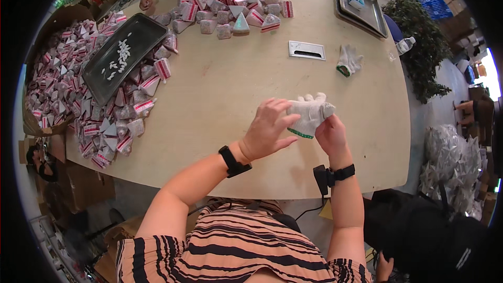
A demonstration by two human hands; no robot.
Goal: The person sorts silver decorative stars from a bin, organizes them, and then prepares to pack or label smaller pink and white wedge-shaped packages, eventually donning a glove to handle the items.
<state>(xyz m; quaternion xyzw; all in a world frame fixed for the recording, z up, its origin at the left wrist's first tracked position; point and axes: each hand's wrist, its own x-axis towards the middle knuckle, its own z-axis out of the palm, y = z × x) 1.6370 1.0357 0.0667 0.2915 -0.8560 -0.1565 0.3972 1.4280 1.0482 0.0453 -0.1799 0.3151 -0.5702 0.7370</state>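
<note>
A white knitted work glove [309, 116] with a green-edged cuff is held up over the table in front of me. My right hand [332, 135] pinches it by its right side, near the thumb of the glove. Beside its left edge is my left hand [268, 130], with thumb and fingers apart; the fingertips reach the glove's edge, and whether they press on it I cannot tell. A second white glove [350, 62], also green at the cuff, lies farther off on the table to the right.
Small wrapped wedge-shaped packs [230, 8] with pink stripes lie heaped at the table's far side. More fill a large carton [39, 63] at left, under a dark tray [97, 73] of small white pieces. Stacked trays [385, 26] stand far right. Another person's hand [146, 2] shows far left.
</note>
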